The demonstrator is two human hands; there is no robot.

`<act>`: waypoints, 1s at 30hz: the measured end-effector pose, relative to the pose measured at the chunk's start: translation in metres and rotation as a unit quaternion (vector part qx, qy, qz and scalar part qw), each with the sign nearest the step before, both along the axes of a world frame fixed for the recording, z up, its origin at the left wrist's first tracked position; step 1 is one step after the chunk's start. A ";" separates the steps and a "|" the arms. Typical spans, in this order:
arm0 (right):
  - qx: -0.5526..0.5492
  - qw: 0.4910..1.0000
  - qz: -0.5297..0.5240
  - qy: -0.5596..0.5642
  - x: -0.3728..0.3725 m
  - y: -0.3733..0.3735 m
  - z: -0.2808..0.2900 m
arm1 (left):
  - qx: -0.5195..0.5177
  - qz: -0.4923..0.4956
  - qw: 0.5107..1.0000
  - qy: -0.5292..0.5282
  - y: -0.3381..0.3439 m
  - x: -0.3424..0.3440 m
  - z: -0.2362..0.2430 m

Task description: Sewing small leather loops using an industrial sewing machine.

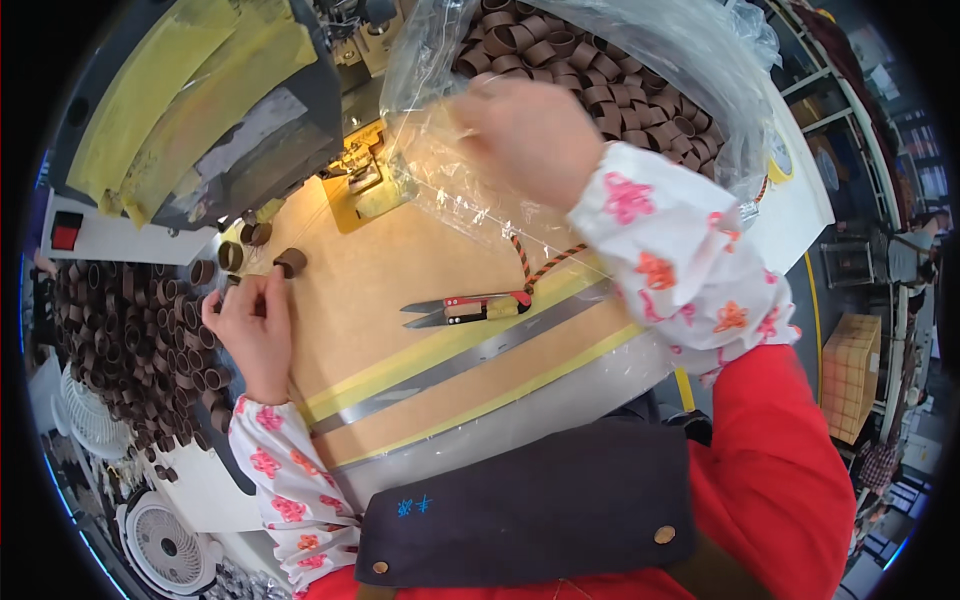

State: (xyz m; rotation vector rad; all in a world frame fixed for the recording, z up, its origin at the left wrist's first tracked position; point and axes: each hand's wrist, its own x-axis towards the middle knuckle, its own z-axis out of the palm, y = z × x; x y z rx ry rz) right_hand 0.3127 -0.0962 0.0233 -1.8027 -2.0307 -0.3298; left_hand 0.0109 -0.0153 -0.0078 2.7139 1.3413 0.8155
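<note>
My left hand (255,325) is closed, with thumb and forefinger at a small dark brown ring-shaped band (291,262) above the tan work surface (330,330). Just beyond those fingers sit a few more brown bands (230,257). My right hand (535,140), smeared by motion, is over the near edge of a clear plastic bag (450,180). Whether its fingers hold anything cannot be made out. Many brown bands (610,85) fill the bag. Between my hands lie thread snips (470,309) with red and black handles, tied to an orange-and-black cord (555,262).
A sewing machine (365,165) with a lit needle area stands at the back, its dark head (200,110) covered in yellow tape. Loose brown bands (130,340) are heaped at the left. Metal and yellow strips (460,355) cross the near table edge. White fans (165,540) stand at lower left.
</note>
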 end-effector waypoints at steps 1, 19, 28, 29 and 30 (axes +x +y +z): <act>-0.018 0.997 -0.056 -0.051 0.015 -0.006 0.005 | -0.012 0.011 1.000 0.003 0.003 -0.010 0.002; -0.080 0.992 -0.090 -0.036 0.050 -0.006 0.027 | -0.006 -0.083 0.995 -0.054 0.002 0.083 -0.017; -0.105 0.980 -0.124 -0.110 0.075 -0.016 -0.002 | -0.079 -0.120 0.984 -0.110 0.011 0.085 -0.014; -0.088 0.987 -0.103 -0.087 0.073 -0.015 0.002 | -0.139 -0.103 0.974 -0.143 0.009 0.084 -0.012; -0.070 0.992 -0.081 -0.066 0.072 -0.012 0.008 | -0.197 -0.086 0.961 -0.177 0.005 0.087 -0.006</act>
